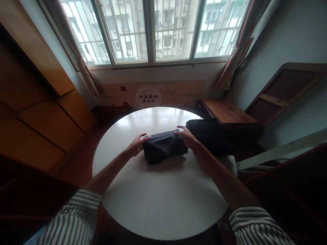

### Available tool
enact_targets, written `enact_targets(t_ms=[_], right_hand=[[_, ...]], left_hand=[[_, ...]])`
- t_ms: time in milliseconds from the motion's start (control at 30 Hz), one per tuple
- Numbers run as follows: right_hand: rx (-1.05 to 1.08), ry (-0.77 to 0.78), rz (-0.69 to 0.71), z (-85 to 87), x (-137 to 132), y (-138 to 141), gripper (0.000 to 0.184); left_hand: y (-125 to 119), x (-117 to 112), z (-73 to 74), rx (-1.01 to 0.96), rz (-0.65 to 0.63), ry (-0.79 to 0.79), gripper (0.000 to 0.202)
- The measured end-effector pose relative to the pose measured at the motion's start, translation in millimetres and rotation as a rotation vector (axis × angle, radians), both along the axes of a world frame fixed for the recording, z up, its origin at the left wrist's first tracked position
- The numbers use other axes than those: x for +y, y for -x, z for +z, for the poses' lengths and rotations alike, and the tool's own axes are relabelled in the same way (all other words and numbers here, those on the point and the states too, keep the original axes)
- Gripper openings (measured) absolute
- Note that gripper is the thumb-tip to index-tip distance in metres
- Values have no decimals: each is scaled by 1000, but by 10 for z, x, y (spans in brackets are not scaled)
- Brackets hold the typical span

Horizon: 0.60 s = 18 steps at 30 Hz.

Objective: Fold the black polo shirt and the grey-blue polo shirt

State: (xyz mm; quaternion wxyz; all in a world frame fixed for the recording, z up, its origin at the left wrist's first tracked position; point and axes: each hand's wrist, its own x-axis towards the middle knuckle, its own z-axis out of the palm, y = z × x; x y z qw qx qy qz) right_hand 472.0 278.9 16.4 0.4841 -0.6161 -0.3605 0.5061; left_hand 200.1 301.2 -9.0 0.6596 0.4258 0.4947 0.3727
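A dark folded garment lies on the round white table, near its middle. My left hand grips the garment's left end with fingers curled over its edge. My right hand rests on the right end, fingers bent over the top of the fabric. Both arms reach forward from striped sleeves at the bottom of the view.
A second pile of dark cloth lies on the table's right side, just beyond my right hand. A wooden bench stands behind it. Wooden cabinets line the left wall. A barred window spans the far wall.
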Motion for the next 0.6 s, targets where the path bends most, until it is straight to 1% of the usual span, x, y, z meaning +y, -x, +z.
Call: enact_targets(t_ms=[100,200,267,300,333,400,467,533,567,600], right_hand=[[-55,46,58,15,39,-17,69],[-94,85,124,1,52,-26,63],[-105,74,153,16,61,-17,55],[-111,64,161,42,67,-8,52],[-111,45,166,84,75,2,51],[-72,-41,171,216,88,19,55],[3,-195,180,396,91,31,63],[72,-345,197,572,87,43,66],[94,-386,205,637,84,52,66],[112,-395,213,677,81,65,66]], left_hand=[[-22,19,10,-16,-7,54,56],[-46,4,18,-52,-55,66,46],[-56,-7,62,-63,-88,78,44],[-59,-6,108,-75,-100,73,46],[-59,-1,175,-90,-106,57,50],[-52,25,374,-135,-102,-28,57],[-34,61,632,-195,-87,-156,62],[-10,98,873,-241,-82,-243,62],[2,113,957,-251,-86,-255,61],[13,124,1001,-250,-92,-242,60]])
